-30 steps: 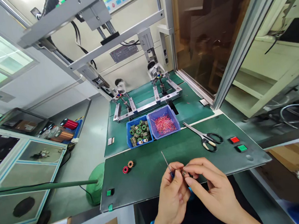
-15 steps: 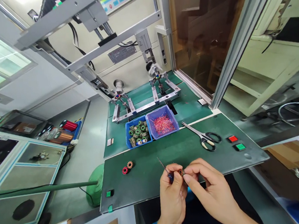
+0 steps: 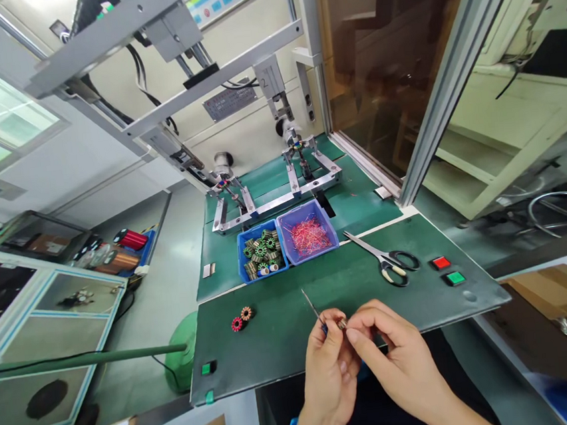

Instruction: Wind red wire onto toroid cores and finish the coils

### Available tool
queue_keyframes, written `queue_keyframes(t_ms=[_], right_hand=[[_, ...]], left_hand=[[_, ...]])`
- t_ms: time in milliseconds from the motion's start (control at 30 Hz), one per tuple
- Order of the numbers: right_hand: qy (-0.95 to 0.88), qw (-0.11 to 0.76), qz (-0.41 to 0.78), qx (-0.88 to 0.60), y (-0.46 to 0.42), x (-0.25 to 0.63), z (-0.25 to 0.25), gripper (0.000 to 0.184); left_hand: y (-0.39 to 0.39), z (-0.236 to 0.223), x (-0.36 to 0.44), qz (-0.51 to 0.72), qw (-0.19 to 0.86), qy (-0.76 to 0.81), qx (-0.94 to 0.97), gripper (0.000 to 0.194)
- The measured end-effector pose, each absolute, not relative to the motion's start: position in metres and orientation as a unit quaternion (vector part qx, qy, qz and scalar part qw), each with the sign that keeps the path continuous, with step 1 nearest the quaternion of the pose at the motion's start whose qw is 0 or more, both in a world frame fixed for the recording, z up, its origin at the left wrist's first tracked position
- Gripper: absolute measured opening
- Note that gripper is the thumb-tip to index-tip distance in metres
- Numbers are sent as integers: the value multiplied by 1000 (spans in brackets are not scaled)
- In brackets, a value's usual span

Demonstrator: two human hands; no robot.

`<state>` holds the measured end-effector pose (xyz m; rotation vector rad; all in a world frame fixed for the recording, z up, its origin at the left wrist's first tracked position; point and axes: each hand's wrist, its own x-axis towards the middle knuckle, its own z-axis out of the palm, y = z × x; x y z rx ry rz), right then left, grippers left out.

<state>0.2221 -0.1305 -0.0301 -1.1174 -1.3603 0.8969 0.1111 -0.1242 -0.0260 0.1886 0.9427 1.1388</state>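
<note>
My left hand (image 3: 328, 362) is closed around a small copper-wound stator (image 3: 342, 324), held up between thumb and fingertips over the table's front edge. A thin pointed metal tool with a dark blue handle (image 3: 312, 303) is also tucked in that hand, its tip pointing up and away. My right hand (image 3: 394, 349) pinches thumb and forefinger together at the stator's right side; whatever lies between them is too small to see. Two wound stators, one red (image 3: 237, 324) and one copper-coloured (image 3: 246, 313), lie on the green table to the left.
Behind my hands, a blue bin (image 3: 264, 273) holds green stator cores beside a purple bin (image 3: 312, 256) of red wire pieces. Scissors (image 3: 385, 259) lie to the right, near red (image 3: 440, 263) and green (image 3: 455, 279) buttons. A winding machine's metal frame (image 3: 282, 202) stands at the back.
The stator has turned in my left fingers and shows more of its side. The pointed tool has shifted slightly right with the left hand. My right hand stays pinched close by.
</note>
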Motion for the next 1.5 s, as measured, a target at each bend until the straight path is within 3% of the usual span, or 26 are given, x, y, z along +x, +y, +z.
queue_keyframes(t_ms=[100,200,433,633,833,1033,1200,1367,1500], right_hand=[[-572,562,364,-474,-130,223,-33,7],[-601,563,339,-455,-128,225,-35,19],[-622,589,282,-432,-127,229,-38,20],[-618,573,327,-427,-130,231,-35,20],[-616,545,337,-458,-129,231,-26,7],[-601,524,387,-464,-128,229,-30,25],[-542,515,505,-430,-125,230,-40,36],[-449,536,634,-332,-123,232,-43,42],[-424,577,620,-319,-122,234,-41,37]], left_hand=[[-124,-27,111,521,738,419,88,45],[-125,-29,111,525,739,411,97,43],[-128,-34,107,557,706,401,174,32],[-129,-34,105,584,645,443,216,28],[-132,-41,100,585,557,483,338,20],[-131,-37,108,555,679,451,166,33],[-130,-30,111,510,750,409,96,33],[-125,-27,110,504,764,398,63,34],[-125,-28,108,527,732,420,100,33]])
